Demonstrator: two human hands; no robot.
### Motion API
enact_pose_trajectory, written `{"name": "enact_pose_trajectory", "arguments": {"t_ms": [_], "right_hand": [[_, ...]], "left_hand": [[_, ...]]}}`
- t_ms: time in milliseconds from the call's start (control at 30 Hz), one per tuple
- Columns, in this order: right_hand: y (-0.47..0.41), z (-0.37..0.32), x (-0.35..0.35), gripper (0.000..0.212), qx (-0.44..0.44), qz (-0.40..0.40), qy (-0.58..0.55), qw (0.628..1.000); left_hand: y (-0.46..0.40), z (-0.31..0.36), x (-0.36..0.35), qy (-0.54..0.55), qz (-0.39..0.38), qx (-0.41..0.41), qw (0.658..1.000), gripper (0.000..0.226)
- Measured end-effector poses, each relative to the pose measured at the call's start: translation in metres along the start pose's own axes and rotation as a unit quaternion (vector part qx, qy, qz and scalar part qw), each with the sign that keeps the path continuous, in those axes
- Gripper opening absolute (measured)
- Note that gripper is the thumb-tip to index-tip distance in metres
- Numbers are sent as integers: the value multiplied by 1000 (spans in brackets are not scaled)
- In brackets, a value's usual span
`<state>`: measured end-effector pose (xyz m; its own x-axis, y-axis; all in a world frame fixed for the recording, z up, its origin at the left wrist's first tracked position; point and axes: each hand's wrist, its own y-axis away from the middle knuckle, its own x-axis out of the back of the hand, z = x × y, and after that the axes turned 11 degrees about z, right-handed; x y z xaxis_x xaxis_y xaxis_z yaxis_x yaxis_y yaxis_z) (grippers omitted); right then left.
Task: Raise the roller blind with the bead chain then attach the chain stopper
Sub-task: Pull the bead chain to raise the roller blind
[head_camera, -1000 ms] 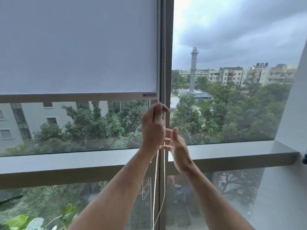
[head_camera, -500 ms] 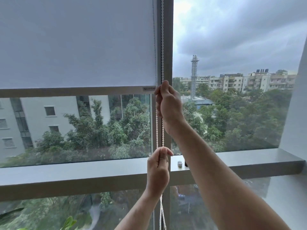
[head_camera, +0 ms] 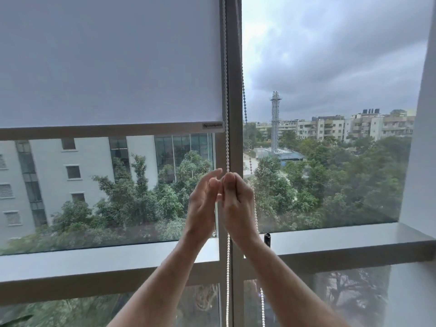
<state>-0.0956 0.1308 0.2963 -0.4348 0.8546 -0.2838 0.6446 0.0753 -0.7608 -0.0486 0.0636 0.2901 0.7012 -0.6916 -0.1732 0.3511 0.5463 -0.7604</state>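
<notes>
The grey roller blind (head_camera: 111,60) covers the upper left pane, and its bottom bar (head_camera: 111,131) hangs a little above mid-height. A white bead chain (head_camera: 226,90) runs down along the window mullion in two strands. My right hand (head_camera: 238,199) is closed around the left strand just below the bar's level. My left hand (head_camera: 203,201) is right beside it, fingers spread and raised, touching the right hand but not gripping the chain. Below the hands the chain (head_camera: 228,274) drops out of the frame's bottom.
A grey sill ledge (head_camera: 342,241) crosses the window behind my forearms. A small dark object (head_camera: 267,238) stands on it just right of the mullion (head_camera: 233,114). A white wall (head_camera: 422,161) closes the right side.
The right hand has come down with the chain from the bar's height. The left hand let go below and rose beside it, now open. The blind's bottom bar has not clearly shifted.
</notes>
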Motion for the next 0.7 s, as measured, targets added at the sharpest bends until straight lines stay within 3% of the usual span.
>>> {"name": "enact_pose_trajectory", "arguments": {"t_ms": [133, 267, 400, 567, 700], "right_hand": [[22, 7, 3, 38, 9, 1, 19, 1000], [38, 19, 12, 43, -19, -11, 29, 999], [43, 20, 20, 40, -36, -17, 33, 999], [31, 8, 31, 48, -175, 0, -74, 982], [-10, -7, 35, 62, -195, 0, -70, 978]], "left_hand": [[-40, 47, -17, 44, 2, -16, 999, 30], [-71, 80, -35, 64, -6, 18, 998, 32], [-73, 86, -51, 61, 60, 38, 996, 33], [-58, 80, -56, 42, 111, -21, 993, 37], [-41, 62, -52, 34, 108, -26, 993, 33]]}}
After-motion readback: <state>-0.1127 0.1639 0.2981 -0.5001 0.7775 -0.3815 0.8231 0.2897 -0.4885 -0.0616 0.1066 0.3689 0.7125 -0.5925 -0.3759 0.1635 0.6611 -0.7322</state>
